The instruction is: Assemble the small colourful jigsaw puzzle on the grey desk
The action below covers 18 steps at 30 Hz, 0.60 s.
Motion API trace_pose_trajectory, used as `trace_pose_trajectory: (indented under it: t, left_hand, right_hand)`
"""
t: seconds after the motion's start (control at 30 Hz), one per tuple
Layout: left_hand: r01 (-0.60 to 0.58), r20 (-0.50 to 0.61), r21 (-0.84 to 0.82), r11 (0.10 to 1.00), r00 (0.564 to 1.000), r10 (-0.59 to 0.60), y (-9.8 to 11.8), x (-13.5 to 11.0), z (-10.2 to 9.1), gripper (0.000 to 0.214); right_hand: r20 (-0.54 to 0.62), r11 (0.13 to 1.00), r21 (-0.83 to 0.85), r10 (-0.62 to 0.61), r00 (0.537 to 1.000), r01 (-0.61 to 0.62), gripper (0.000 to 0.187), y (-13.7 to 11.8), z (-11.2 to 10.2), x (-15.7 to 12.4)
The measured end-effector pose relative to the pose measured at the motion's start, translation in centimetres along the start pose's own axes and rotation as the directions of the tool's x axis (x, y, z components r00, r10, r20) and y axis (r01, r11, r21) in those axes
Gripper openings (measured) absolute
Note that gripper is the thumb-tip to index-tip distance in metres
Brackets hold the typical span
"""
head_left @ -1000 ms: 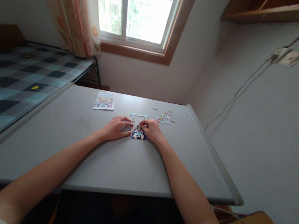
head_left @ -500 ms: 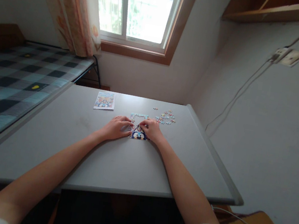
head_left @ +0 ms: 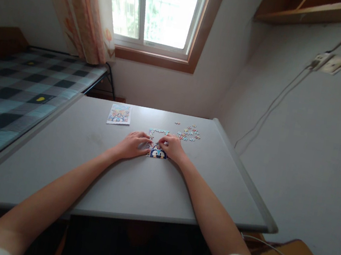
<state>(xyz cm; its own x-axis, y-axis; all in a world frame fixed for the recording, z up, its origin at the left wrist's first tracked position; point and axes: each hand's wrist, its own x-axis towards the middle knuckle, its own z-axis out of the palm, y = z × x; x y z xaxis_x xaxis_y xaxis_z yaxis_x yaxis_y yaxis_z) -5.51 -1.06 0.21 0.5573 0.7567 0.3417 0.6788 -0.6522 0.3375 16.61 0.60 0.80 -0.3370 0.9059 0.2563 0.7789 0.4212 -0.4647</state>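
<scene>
You have one flat, multicoloured, part-assembled jigsaw [head_left: 158, 154] on a pale-grey tabletop [head_left: 144, 188] — bare left hand [head_left: 132, 144] at its left edge, fingers parted; bare right hand [head_left: 172, 146] over it, fingertips close, any grip unclear.

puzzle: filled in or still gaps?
Gaps: the puzzle has bare table showing inside its upper part, and loose pieces lie beyond it to the right.
</scene>
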Motion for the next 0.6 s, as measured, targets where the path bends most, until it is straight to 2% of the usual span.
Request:
trace_pose_trajectory:
  t: [0.3, 0.6]
  left_hand:
    - [0.003, 0.0, -0.004, 1.0, 1.0, -0.003, 0.0, 0.03, -0.01, 0.035]
    - [-0.008, -0.007, -0.02, 1.0, 1.0, 0.008, -0.19, 0.02, 0.07, 0.034]
  right_hand:
    - [0.063, 0.998, 0.033, -0.059, 0.996, 0.057, 0.015, 0.09, -0.05, 0.19]
    - [0.085, 0.996, -0.067, -0.057, 0.995, 0.063, 0.017, -0.29, -0.47, 0.03]
